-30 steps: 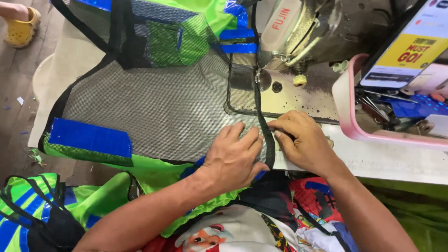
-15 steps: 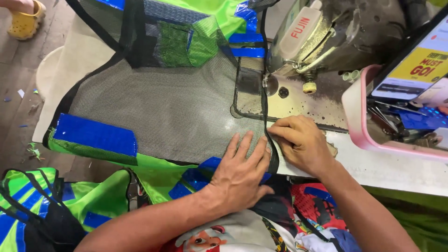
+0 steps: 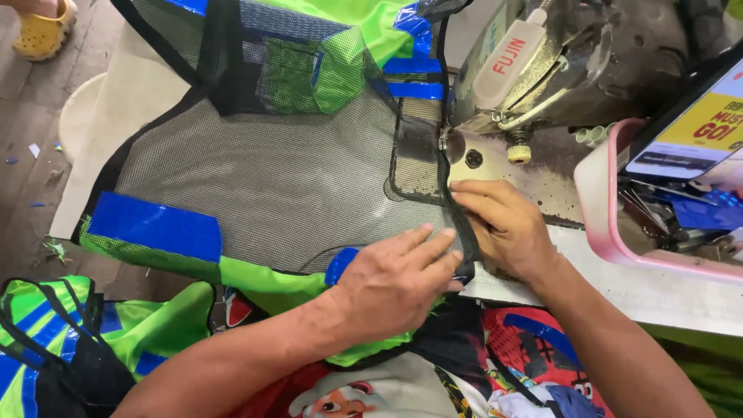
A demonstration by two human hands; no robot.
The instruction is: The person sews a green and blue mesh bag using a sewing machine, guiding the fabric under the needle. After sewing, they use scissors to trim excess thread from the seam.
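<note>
Both hands lie open and close together: left hand (image 3: 395, 286) flattens the black mesh vest (image 3: 279, 178) on the table, right hand (image 3: 503, 224) presses its black binding strip (image 3: 457, 209), aligning the edge toward the sewing machine (image 3: 557, 70).

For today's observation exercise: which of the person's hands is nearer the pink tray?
Right. The right hand rests on the black edge strip just beside the pink tray; the left hand lies farther away on the mesh.
</note>
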